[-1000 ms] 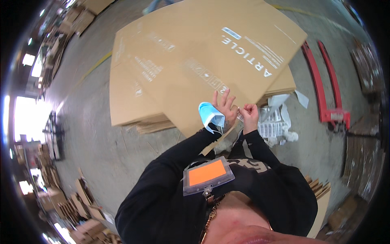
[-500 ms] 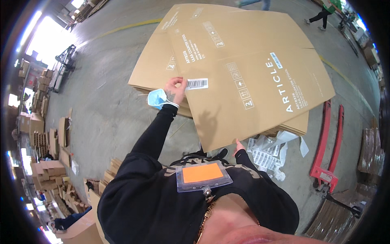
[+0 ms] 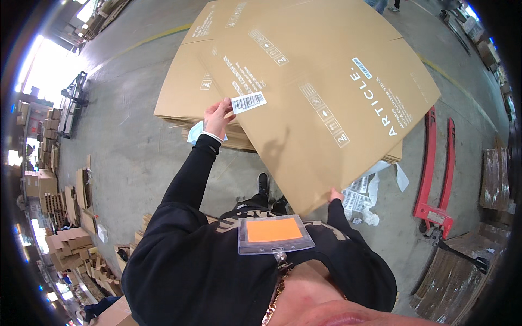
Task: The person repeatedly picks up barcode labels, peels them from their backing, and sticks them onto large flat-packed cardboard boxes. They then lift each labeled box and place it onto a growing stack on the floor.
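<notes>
Floor: grey concrete warehouse floor [image 3: 130, 157], scrap cardboard piled far off to the left of the grips
Sheet: large flattened cardboard box [image 3: 326, 92] lifted at a tilt, stretching up and away from both grips over a stack of flat cartons [image 3: 185, 103] lying under and beyond the left grip
Left hand: left hand [image 3: 217, 117] pinches the sheet's left edge, thumb on top right beside a white barcode label [image 3: 248, 102]; a pale blue mask [image 3: 197, 133] hangs at that wrist
Right hand: right hand [image 3: 335, 194] grips the sheet's lowest corner, fingers curled under it and mostly hidden
Handling: probably light but wide and floppy, stiff along the flutes, likely to bow or swing; edges can crease, so holds set wide apart on opposite edges suit it
Edges: the far corner overhangs well beyond the right grip
Room: open floor left of the left grip; to the right of the right grip lie crumpled label sheets [image 3: 361, 198] and a red pallet jack [image 3: 437, 163]
</notes>
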The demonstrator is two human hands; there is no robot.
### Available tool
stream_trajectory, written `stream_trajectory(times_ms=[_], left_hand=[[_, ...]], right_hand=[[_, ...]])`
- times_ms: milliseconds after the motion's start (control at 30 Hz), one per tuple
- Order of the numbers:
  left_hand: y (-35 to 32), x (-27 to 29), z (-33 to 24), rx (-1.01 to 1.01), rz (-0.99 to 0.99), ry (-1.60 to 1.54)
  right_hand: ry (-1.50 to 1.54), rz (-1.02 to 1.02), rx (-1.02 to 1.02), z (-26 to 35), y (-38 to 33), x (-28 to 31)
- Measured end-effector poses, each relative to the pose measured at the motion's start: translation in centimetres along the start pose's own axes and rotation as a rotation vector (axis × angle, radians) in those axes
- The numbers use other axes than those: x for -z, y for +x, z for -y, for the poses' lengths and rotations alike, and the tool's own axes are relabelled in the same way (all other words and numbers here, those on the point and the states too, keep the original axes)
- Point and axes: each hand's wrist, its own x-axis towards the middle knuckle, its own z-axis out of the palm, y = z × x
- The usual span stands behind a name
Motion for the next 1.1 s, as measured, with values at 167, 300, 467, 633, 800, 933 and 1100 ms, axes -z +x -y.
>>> stream_trajectory(times_ms=[167, 300, 467, 633, 800, 933, 1100], left_hand=[[-2.2, 7.6, 0.5, 0.133, -0.069, 0.034], [-0.4, 3.6, 2.3, 0.140, 0.142, -0.092], [-1.3, 3.2, 1.4, 0.176, 0.218, -0.116], [-1.3, 5.5, 0.6, 0.138, 0.226, -0.137], [1.2, 9.1, -0.3, 0.112, 0.186, -0.182], [5.5, 12.9, -0.7, 0.152, 0.181, -0.222], [11.5, 18.1, -0.4, 0.352, 0.167, -0.295]], right_hand=[[-0.427, -0.288, 0.237, -0.9, -7.5, -2.9], [0.389, 0.308, 0.040, 7.1, -7.4, -6.9], [0.738, 0.955, -0.204, 16.8, -17.8, -14.6], [0.760, 1.073, -0.313, 23.3, -24.0, -18.0], [0.757, 1.086, -0.176, 26.4, -26.7, -23.1], [0.718, 0.888, 0.040, 29.4, -27.9, -27.9], [0.532, 0.655, 0.940, 35.5, -33.6, -32.7]])
